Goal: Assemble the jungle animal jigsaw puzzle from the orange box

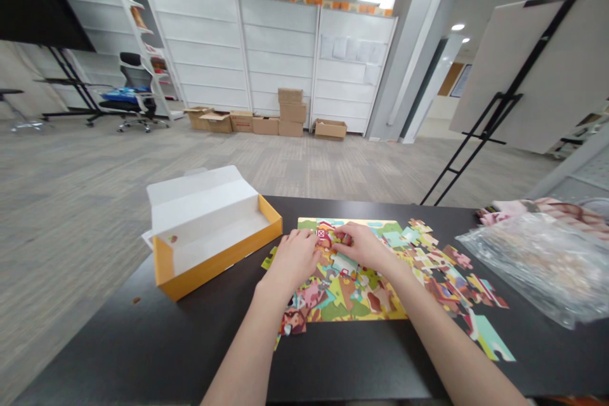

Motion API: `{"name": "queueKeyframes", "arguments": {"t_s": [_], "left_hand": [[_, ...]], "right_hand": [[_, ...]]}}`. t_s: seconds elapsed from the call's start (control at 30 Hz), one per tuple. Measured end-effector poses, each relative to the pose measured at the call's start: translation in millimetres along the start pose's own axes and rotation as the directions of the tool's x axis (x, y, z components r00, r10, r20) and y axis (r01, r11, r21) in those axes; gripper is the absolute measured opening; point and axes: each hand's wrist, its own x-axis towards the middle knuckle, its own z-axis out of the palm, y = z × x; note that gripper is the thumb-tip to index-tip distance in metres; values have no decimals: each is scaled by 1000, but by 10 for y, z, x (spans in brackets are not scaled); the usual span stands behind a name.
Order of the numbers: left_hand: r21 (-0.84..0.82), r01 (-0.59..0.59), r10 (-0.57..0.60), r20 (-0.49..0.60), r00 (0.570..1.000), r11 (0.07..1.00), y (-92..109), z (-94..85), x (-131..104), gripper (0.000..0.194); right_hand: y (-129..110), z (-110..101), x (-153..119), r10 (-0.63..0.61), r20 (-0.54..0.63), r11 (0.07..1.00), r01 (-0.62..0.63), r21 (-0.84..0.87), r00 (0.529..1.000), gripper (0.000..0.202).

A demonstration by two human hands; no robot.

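Observation:
A colourful farm-picture puzzle sheet (333,314) lies on the black table, with many loose puzzle pieces on it and to its right (492,336). Over its upper left part rests my left hand (299,255), fingers bent and touching the pieces beside a red barn picture (321,234). My right hand (359,244) is just right of it, thumb and index finger closed round a small reddish piece (346,239). Whether my left fingers hold a piece is hidden. Between and below the hands lies a light-coloured piece with a red vehicle (344,264).
An open yellow box (219,258) with a white inside stands at the table's left. Clear plastic bags (542,260) lie at the right, by pink cloth. Beyond the table (314,365) are cardboard boxes (291,113), white shelves, an office chair and a board on a black stand.

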Motion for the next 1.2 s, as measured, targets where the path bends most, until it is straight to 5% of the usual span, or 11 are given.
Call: {"name": "queueKeyframes", "arguments": {"t_s": [0.53, 0.77, 1.2], "left_hand": [[9, 130, -130, -31, 991, 991, -25, -23, 9, 31], [45, 152, -152, -17, 988, 987, -28, -91, -12, 26], [-64, 193, -193, -1, 981, 979, -184, -265, -124, 32]], "right_hand": [[-88, 99, 15, -44, -62, 988, 53, 146, 997, 24], [0, 76, 24, -146, -63, 989, 145, -17, 987, 20], [78, 21, 11, -91, -52, 986, 83, -142, 994, 21]]}}
